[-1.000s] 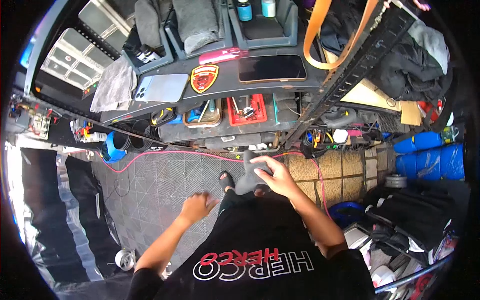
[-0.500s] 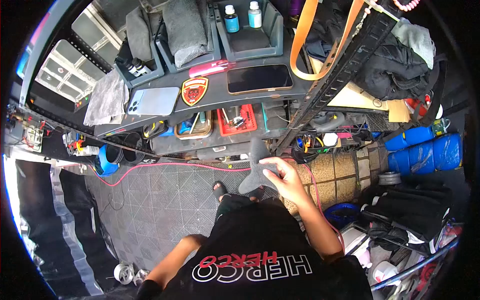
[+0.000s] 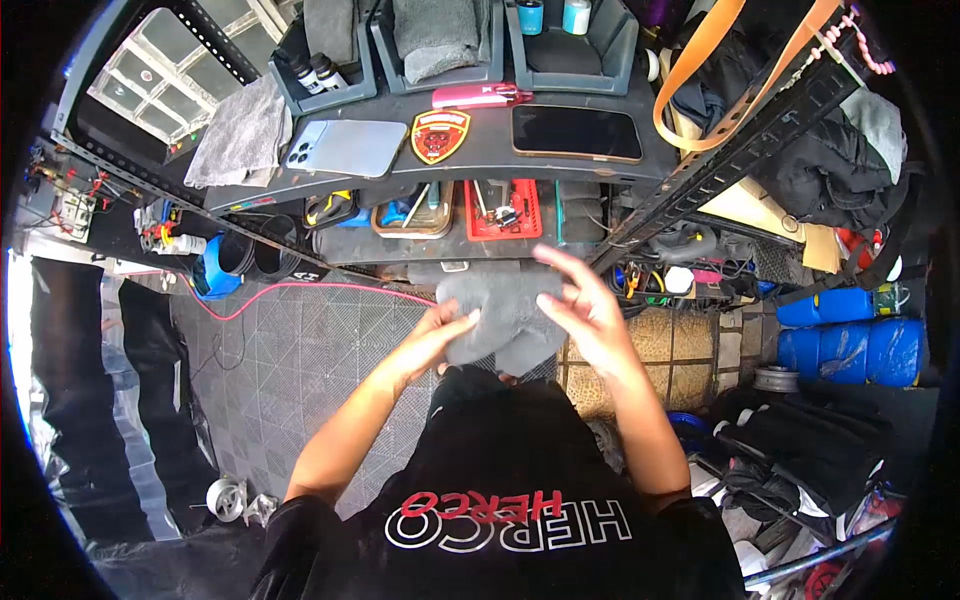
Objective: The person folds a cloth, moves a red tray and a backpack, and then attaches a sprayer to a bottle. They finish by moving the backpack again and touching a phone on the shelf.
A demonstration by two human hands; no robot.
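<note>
A grey cloth (image 3: 505, 310) is spread in front of my body, below the shelf's front edge. My left hand (image 3: 435, 340) pinches its left side, thumb on top and the fingers partly hidden behind it. On the right side, my right hand (image 3: 590, 315) has its thumb over the cloth's edge, with the index finger stretched upward and the other fingers bent. The lower edge of the cloth hangs in loose lobes above the floor.
On the shelf lie a light blue phone (image 3: 347, 147), a dark-screened phone (image 3: 576, 133), a red badge (image 3: 439, 136) and a pink tool (image 3: 475, 95). Grey bins (image 3: 570, 82) stand behind. Below is a red tray (image 3: 485, 228). A pink hose (image 3: 320, 286) crosses the floor.
My left hand has come up from beside my body and taken hold of the cloth. The cloth, hanging narrow from my right hand before, is now spread wide. The view has shifted.
</note>
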